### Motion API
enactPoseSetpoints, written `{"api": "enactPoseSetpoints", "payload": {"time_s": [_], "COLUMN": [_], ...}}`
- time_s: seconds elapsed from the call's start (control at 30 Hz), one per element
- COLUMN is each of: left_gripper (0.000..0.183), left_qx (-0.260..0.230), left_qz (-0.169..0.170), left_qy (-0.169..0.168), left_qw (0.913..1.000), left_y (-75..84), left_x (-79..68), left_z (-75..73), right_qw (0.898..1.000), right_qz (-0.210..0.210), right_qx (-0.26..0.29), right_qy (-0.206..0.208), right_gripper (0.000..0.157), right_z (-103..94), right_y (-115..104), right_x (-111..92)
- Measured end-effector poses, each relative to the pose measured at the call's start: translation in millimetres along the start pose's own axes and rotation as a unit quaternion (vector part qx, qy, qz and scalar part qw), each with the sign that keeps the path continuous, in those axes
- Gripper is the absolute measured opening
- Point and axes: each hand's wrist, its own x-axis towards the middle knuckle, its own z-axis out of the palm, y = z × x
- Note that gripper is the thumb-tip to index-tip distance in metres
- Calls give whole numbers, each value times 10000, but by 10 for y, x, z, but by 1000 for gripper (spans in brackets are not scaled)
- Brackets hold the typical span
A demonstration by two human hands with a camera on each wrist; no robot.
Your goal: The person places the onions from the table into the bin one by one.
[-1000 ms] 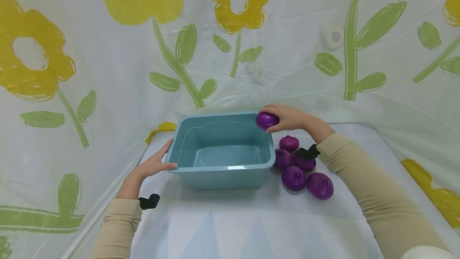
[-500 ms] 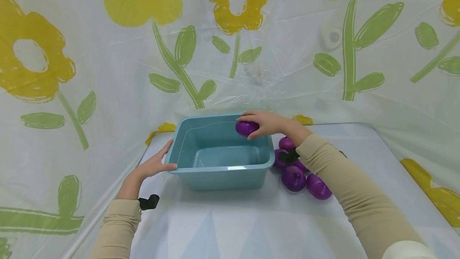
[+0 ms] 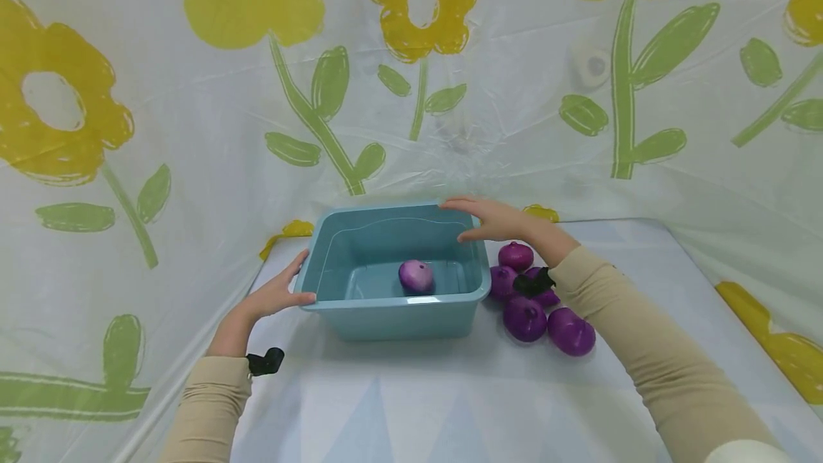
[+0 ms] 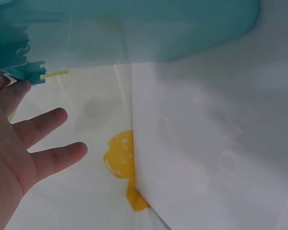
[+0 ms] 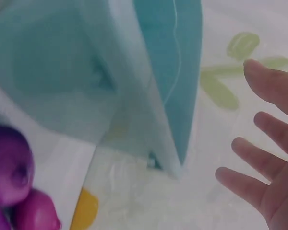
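A purple onion point(image 3: 416, 277) lies on the floor of the blue plastic basin point(image 3: 405, 311), toward its front right. My left hand point(image 3: 278, 296) holds the basin at its left end, thumb on the rim. From the left wrist view, one fingertip meets the underside of the rim while two fingers point(image 4: 57, 160) spread out below it. Over the basin's back right corner is my right hand point(image 3: 491, 220), holding nothing, its fingers point(image 5: 259, 158) spread apart. Several more purple onions point(image 3: 525, 319) are grouped on the table to the right of the basin.
A pale cloth with light blue triangles covers the table point(image 3: 411, 406). Behind it hangs a translucent curtain point(image 3: 514, 91) printed with yellow flowers. My right forearm point(image 3: 636, 334) reaches across the table past the onions.
My right hand carried an onion left over the basin and let it go; it now lies inside. The hand has since opened and drawn back slightly right. My left hand stays put.
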Motion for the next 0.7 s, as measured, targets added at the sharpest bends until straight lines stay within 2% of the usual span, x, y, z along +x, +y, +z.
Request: {"api": "enactPoseSetpoints", "payload": {"time_s": [0.2,0.37,0.53,0.7], "left_gripper": [95,95,96,97], "left_qx": [69,96,119,162], "left_qz": [-19,102,-25,-50], "left_qy": [140,140,84,45], "left_qw": [9999,9998,9999,9998], "left_y": [26,53,41,32], "left_x": [-1,58,136,194], "left_z": [-5,-23,-36,-56], "right_qw": [9990,9973,9948,9920], "right_qz": [122,443,810,975], "right_qx": [43,-16,121,319], "right_qy": [439,580,607,739], "right_gripper": [62,62,63,63], "right_z": [-104,-106,-12,199], "right_y": [185,418,648,885], "right_x": [-391,-775,-1180,-1574]}}
